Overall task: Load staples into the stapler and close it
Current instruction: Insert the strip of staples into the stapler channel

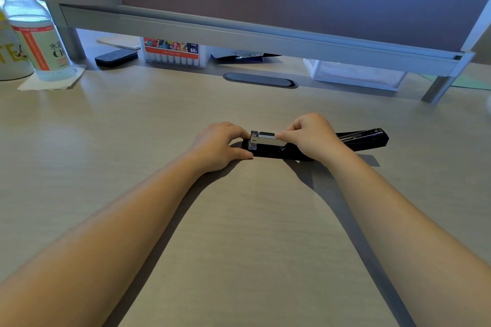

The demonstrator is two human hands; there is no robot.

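A black stapler lies opened flat on the wooden desk, its lid swung out to the right. The metal staple channel stands above the base at its left end. My left hand rests on the stapler's left end, fingers at the front of the channel and thumb along the base. My right hand pinches the channel's top from the right with thumb and forefinger. Whether staples lie in the channel is hidden by the fingers.
A clear drink bottle on a napkin stands at the far left. Under the grey monitor riser sit a black eraser, a marker box and a white plastic tray. A dark cable grommet lies behind the stapler.
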